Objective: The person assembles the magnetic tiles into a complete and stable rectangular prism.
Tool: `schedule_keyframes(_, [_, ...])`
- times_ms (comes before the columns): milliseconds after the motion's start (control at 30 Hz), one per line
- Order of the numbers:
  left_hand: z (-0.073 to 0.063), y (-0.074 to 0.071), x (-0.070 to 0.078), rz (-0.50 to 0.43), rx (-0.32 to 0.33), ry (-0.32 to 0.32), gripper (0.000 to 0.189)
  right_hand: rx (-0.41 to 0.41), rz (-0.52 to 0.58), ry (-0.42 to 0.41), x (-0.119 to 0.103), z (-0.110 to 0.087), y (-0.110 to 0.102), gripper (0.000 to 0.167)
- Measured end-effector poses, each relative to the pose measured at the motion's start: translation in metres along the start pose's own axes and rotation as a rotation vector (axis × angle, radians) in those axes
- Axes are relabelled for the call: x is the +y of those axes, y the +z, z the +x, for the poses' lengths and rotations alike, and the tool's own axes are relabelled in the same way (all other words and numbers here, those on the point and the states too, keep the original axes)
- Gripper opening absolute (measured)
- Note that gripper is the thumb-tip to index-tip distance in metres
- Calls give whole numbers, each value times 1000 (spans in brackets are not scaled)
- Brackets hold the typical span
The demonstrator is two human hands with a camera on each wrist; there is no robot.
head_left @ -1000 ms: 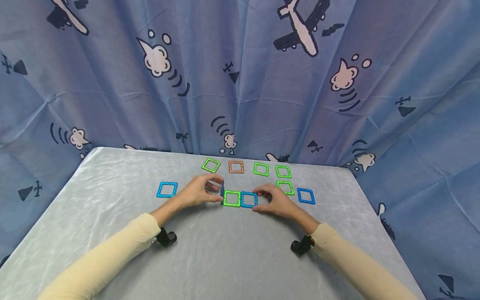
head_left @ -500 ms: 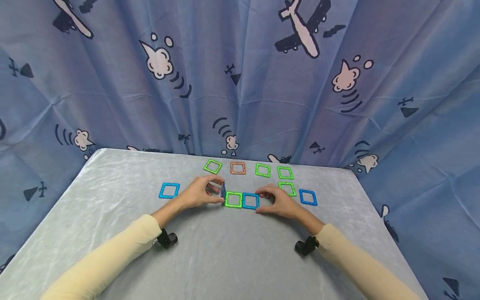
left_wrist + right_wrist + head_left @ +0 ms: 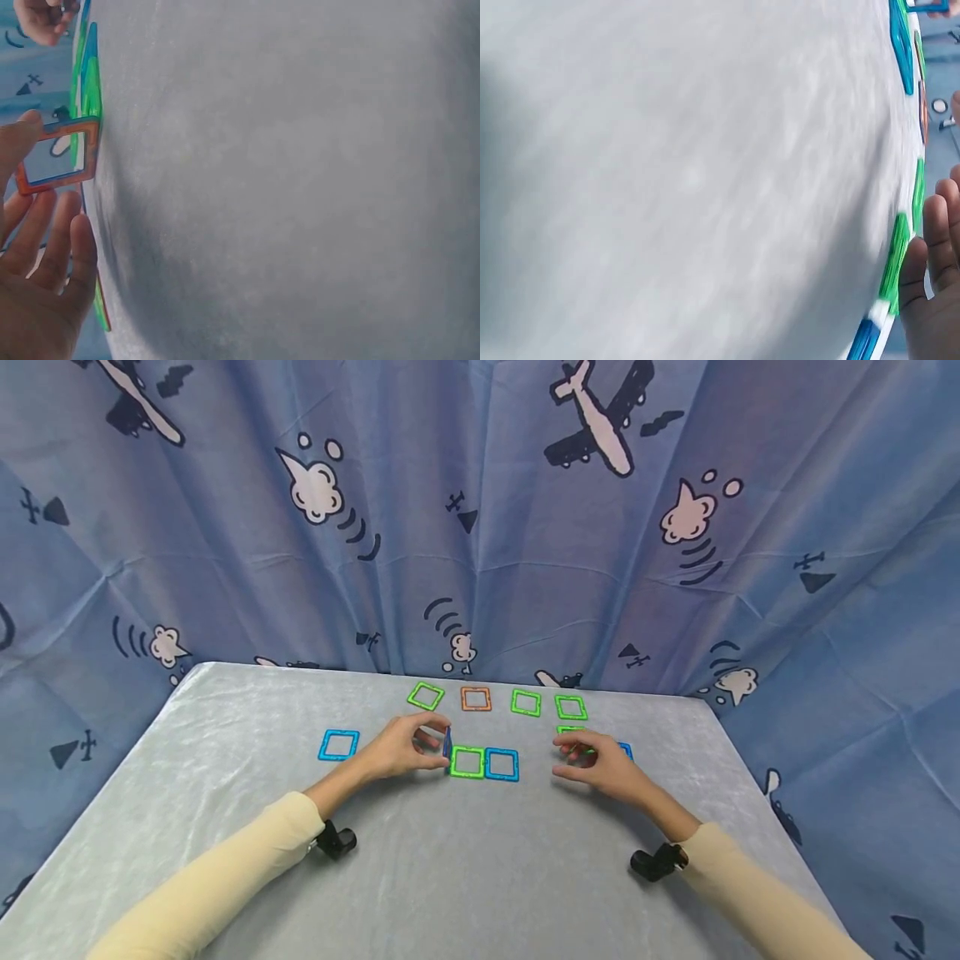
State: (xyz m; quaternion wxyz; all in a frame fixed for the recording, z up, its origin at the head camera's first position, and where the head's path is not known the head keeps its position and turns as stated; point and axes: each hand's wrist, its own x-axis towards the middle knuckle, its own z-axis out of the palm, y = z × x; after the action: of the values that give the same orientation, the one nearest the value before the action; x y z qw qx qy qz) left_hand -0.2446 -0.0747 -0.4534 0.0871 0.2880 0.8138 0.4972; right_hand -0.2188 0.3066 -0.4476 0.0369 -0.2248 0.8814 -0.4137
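Note:
My left hand (image 3: 397, 747) pinches an upright square magnetic tile (image 3: 447, 748) between thumb and fingers. The tile looks dark blue in the head view but orange with a blue edge in the left wrist view; whether it is two tiles together I cannot tell. It stands at the left side of a flat green tile (image 3: 468, 777), which touches a flat light-blue tile (image 3: 502, 779) on its right. My right hand (image 3: 609, 768) holds nothing, its fingers loosely bent, apart from that pair. Behind it, a green tile (image 3: 572, 728) and a dark blue tile (image 3: 627, 748) are partly hidden.
Along the back of the grey cloth-covered table (image 3: 420, 877) lie a tilted green tile (image 3: 415, 702), an orange tile (image 3: 476, 708) and two green tiles, left (image 3: 526, 713) and right (image 3: 572, 717). A light-blue tile (image 3: 338, 758) lies left of my left hand. A patterned curtain (image 3: 480, 568) hangs behind.
My right hand has let go of the light-blue tile's right side and moved right, now covering most of the dark blue tile. The left hand keeps its hold on the upright tile.

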Motion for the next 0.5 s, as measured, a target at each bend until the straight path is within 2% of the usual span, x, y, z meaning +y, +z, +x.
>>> schedule_keyframes(267, [1,0,0,3,-3,-8,58,45,-3,34,11,-16,-21,42])
schedule_keyframes(500, [0,-1,1,-11,-8,-15,59,84,-10,77,21,-17,-32,43])
